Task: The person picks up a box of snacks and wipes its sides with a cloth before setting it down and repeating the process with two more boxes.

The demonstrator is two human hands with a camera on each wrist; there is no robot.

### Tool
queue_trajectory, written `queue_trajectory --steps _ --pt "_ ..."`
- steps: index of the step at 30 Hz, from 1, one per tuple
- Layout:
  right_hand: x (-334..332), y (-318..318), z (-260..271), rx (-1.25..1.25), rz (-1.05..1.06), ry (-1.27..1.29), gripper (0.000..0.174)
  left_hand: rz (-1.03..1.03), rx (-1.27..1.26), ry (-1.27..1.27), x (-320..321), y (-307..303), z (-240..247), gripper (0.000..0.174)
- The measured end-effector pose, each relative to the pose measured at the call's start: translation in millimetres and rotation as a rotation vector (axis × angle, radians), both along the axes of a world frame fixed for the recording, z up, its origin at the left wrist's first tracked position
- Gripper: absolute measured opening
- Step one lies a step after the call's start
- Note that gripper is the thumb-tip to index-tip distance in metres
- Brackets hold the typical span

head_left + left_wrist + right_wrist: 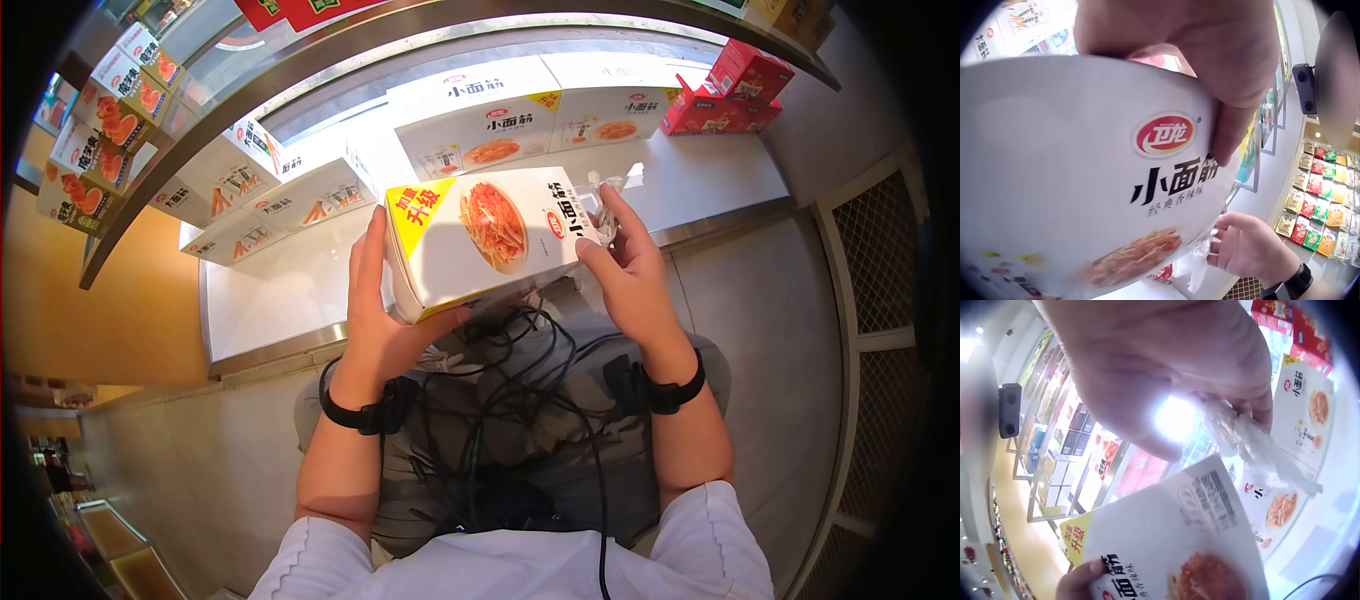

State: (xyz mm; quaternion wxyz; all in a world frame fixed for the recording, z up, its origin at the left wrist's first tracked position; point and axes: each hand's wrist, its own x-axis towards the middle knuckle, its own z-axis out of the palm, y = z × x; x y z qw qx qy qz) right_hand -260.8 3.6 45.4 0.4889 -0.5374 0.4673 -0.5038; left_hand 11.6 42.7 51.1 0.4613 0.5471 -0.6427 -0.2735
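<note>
In the head view a white snack box (430, 240) with a yellow corner and a picture of reddish strips is held up, tilted, over the lap. My left hand (385, 325) grips its left end, fingers along the side and thumb at the lower edge. The right hand (635, 275) is at the box's right end, its thumb overlapping the printed face there. A crumpled whitish, thin sheet (1241, 447) is bunched in the right fingers, its loose end trailing out in the right wrist view. The left wrist view shows the box's printed side (1054, 137) close up.
Similar white boxes (480, 135) line the back of the white shelf (270, 310), with red boxes (725, 105) at its right end. An upper shelf edge (200, 150) curves overhead. Black cables (520, 390) lie tangled over the lap. A mesh-panelled frame (885, 260) stands at right.
</note>
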Motion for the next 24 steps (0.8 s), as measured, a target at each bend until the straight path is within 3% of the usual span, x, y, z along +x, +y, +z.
queue_trajectory --steps 1,3,7,12,15,18,20,24 --pt "-2 0 -2 -0.066 -0.082 0.154 0.067 0.012 -0.051 0.022 0 1 -1 0.118" --pt "-6 -3 -3 -0.025 -0.085 0.185 0.068 0.057 -0.244 -0.264 8 5 8 0.114" --pt "-1 -3 0 -0.045 -0.071 0.293 0.068 0.170 -0.249 -0.285 26 5 15 0.101" --pt "4 -1 -11 -0.105 -0.029 0.273 0.065 0.263 -0.264 -0.301 23 2 13 0.099" --pt "3 -2 -13 -0.134 -0.039 0.288 0.064 0.322 -0.178 -0.106 26 0 15 0.096" --pt "5 1 -2 -0.093 -0.021 0.293 0.063 0.310 -0.179 -0.270 24 2 14 0.095" --pt "7 1 1 -0.067 -0.010 0.318 0.063 0.243 -0.167 -0.553 24 1 12 0.096" --pt "7 3 -3 -0.055 0.015 0.282 0.060 0.231 -0.137 -0.677 22 -5 10 0.099"
